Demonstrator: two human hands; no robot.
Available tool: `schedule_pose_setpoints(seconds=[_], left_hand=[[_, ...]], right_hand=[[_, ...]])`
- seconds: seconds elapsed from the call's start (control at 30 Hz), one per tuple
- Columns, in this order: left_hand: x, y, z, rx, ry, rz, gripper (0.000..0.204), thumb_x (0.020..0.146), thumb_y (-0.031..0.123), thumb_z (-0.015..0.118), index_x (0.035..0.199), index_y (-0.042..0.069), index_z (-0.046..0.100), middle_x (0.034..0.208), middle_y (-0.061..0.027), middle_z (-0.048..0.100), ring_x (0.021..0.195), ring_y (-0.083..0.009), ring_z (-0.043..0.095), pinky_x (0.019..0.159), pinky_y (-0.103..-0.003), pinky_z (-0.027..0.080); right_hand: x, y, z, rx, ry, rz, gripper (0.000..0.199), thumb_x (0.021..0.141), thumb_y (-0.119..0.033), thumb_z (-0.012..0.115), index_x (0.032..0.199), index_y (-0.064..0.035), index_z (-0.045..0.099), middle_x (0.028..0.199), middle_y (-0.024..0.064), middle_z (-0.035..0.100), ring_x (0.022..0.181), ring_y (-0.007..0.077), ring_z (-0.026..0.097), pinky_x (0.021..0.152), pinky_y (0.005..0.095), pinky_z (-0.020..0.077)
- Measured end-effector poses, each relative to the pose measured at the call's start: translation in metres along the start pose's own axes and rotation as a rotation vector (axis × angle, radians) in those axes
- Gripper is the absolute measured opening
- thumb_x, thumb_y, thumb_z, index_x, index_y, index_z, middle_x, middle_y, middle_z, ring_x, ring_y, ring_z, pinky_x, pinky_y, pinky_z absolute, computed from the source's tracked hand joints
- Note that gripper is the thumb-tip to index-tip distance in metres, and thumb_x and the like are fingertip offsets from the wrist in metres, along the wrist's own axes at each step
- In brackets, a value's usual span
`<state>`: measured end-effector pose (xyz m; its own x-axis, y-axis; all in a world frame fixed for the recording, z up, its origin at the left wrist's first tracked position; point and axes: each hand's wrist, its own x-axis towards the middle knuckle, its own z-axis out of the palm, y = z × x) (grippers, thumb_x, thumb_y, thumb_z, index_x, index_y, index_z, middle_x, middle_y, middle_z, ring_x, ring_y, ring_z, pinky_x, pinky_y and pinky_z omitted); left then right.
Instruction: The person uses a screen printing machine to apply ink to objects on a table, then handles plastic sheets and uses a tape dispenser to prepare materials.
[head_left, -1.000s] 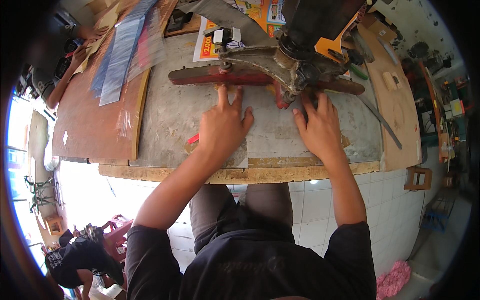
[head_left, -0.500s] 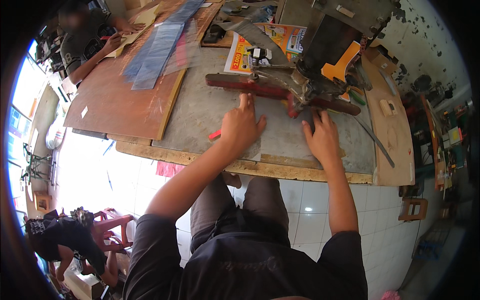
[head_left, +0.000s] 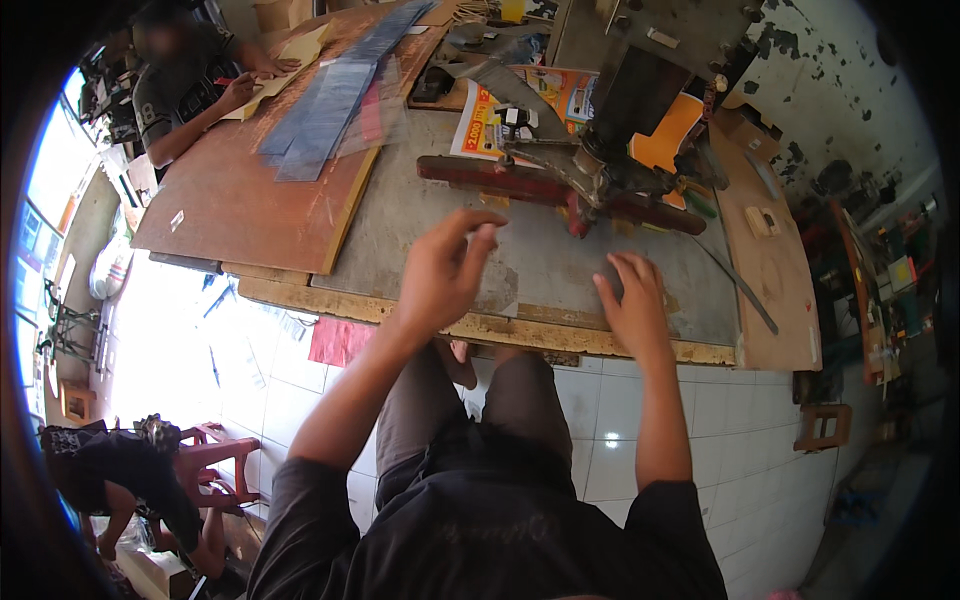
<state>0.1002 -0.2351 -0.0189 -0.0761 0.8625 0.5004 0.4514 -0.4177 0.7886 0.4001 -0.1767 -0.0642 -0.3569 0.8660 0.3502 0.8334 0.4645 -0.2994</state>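
My left hand [head_left: 436,275] is lifted over the near side of the grey worktop, fingers loosely bent and thumb apart, with nothing visible in it. My right hand [head_left: 637,305] hovers to the right, also open, its fingers curved and empty. Beyond both hands a heavy metal press [head_left: 590,160] stands on the grey worktop [head_left: 545,255]. Its long dark-red crossbar [head_left: 480,175] lies apart from my fingertips. The patch of worktop behind my left hand is hidden.
Clear plastic sheets [head_left: 330,125] lie on a brown board [head_left: 240,215] at left, where another person [head_left: 185,85] writes on paper. A thin metal strip [head_left: 740,285] lies at right. Behind the press is a colourful printed sheet [head_left: 480,125]. Someone bends near a red stool [head_left: 215,455].
Both hands have drawn back from the press's crossbar toward me, the left also moving leftward and up. The small red piece beside my left hand is now out of sight.
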Motion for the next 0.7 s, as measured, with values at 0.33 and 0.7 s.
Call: schedule_pose_setpoints(seconds=[0.33,0.7], left_hand=[[-0.008,0.044,0.012,-0.903,0.073,-0.248,0.029,0.118,0.032,0.043,0.126,0.006,0.055,0.081,-0.0013,0.050,0.062,-0.0084,0.047,0.057,-0.023,0.041],[0.081,0.042,-0.019,-0.183,-0.021,-0.101,0.033,0.114,0.026,0.056,0.115,-0.004,0.070,0.093,-0.0088,0.076,0.074,-0.0116,0.070,0.065,-0.029,0.058]], right_hand=[[-0.028,-0.136,0.016,1.227,-0.274,-0.017,0.023,0.109,-0.014,0.065,0.126,-0.0004,0.068,0.093,0.0071,0.073,0.078,0.0125,0.069,0.072,0.0288,0.0546],[-0.004,-0.095,0.005,0.863,0.072,-0.049,0.022,0.102,-0.014,0.071,0.120,-0.0012,0.071,0.106,0.0120,0.073,0.093,0.0226,0.071,0.083,0.0377,0.0549]])
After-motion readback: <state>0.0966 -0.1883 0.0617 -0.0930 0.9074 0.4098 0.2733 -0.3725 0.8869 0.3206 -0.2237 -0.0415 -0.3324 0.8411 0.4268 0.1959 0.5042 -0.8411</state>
